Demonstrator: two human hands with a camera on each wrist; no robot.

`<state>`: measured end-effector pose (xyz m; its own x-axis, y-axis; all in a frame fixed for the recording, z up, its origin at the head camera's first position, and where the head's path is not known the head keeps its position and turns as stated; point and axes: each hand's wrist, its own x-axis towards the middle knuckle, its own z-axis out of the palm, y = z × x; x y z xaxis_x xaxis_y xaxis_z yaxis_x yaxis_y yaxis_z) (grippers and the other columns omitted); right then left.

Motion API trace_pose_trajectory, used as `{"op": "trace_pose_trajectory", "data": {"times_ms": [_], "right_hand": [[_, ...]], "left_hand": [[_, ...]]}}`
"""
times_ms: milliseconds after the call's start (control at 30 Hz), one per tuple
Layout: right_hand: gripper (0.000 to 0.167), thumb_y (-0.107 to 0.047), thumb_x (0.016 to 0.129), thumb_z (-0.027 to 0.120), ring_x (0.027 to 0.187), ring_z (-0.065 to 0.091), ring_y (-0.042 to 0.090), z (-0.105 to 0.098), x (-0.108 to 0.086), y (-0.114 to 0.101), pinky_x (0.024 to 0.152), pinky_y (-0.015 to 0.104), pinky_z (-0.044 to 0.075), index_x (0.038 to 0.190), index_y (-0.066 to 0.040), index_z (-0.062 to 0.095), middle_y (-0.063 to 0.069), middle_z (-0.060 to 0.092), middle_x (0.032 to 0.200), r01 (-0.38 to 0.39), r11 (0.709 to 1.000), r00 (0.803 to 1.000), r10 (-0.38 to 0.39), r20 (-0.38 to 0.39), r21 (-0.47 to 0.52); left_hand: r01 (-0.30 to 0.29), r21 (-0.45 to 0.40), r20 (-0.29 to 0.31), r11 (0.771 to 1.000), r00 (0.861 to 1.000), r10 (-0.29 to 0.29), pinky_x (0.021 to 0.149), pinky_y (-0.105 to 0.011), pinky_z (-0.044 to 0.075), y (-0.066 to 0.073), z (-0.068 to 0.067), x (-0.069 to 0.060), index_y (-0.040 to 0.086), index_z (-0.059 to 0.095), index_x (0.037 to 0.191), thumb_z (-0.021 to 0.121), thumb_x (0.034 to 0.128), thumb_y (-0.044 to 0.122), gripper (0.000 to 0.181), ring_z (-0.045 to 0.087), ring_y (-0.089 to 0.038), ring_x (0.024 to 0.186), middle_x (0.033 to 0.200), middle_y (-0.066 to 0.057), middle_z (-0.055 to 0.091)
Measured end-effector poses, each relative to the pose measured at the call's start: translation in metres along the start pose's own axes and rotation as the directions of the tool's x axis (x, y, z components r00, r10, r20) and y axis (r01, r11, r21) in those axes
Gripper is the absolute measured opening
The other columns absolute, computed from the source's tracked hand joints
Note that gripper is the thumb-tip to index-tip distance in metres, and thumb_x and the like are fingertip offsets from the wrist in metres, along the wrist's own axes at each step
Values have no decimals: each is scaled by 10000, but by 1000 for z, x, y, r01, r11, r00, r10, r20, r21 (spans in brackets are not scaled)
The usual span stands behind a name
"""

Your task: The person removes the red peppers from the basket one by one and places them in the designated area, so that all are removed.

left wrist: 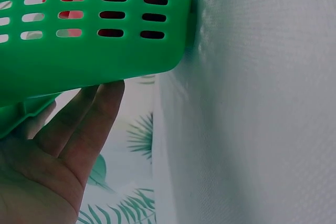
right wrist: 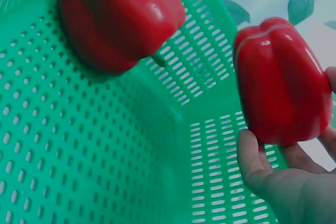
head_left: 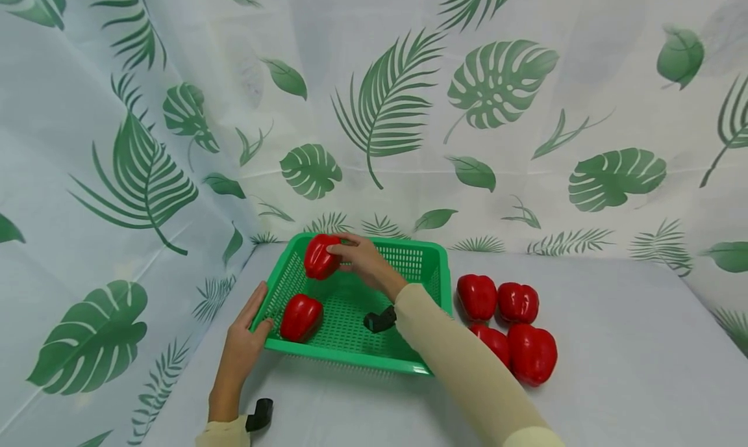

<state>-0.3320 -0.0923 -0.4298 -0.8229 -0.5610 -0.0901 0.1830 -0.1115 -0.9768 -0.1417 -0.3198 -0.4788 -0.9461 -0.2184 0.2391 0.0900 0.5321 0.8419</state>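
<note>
A red bell pepper [head_left: 322, 256] is held in my right hand [head_left: 365, 262], above the far left part of a green plastic basket [head_left: 350, 355]. In the right wrist view the fingers and thumb hold this pepper [right wrist: 283, 85] from one end, its lobed end facing away. Another red bell pepper [head_left: 301, 318] lies inside the basket, in the near left corner, with its short green stem showing in the right wrist view. My left hand [head_left: 244, 336] holds the basket's left rim near that corner, thumb over the edge and fingers along the outside.
Right of the basket, several red bell peppers [head_left: 532, 355] sit close together on the white tabletop [head_left: 631, 349]. One is partly behind my right sleeve [head_left: 461, 362]. A leaf-printed white cloth [head_left: 409, 174] hangs behind and at the left.
</note>
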Motion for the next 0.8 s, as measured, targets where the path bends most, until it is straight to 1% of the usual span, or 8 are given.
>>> {"op": "trace_pose_trajectory", "data": {"times_ms": [167,333,433,600,800], "right_hand": [[527,-157,1050,668,1099,692,297,-6,-7,-9,1053,567,525,1556,-64,549,186,634,1420,15,1000,1000,-15,-26,9],[507,-155,1058,656,1074,697,291,-15,-11,-14,1062,603,505,1549,-71,563,192,631,1426,29,999,999,-28,-42,38],[508,-157,1060,652,1065,700,285,-19,-14,-18,1067,608,499,1551,-68,560,195,627,1433,43,999,998,-42,-48,27],[525,-148,1057,652,1121,692,311,-24,-22,-26,1067,604,500,1559,-47,540,211,595,1464,55,998,997,-55,-61,-4],[497,-151,1055,654,1240,643,370,-32,-29,-32,1044,590,525,1522,-17,549,209,584,1461,64,998,996,-65,-60,-15]], "left_hand": [[3,10,3,1000,1000,-3,1119,-105,234,1,3,0,80,396,1665,560,1056,68,631,274,-286,1593,1726,-67,335],[3,4,7,1000,1000,-3,1164,-163,233,3,2,0,91,390,1669,564,1056,83,637,261,-286,1597,1727,-63,332],[2,1,7,1000,1000,-2,1160,-156,236,4,1,0,91,387,1670,567,1057,82,639,261,-288,1597,1727,-67,333],[-13,16,6,1000,1000,13,1130,-103,229,2,-1,-1,67,380,1668,579,1055,72,645,277,-323,1590,1723,-110,332],[-18,17,-1,1000,1000,18,1120,-89,230,2,-1,-2,66,392,1662,577,1049,68,641,281,-315,1589,1721,-101,340]]}}
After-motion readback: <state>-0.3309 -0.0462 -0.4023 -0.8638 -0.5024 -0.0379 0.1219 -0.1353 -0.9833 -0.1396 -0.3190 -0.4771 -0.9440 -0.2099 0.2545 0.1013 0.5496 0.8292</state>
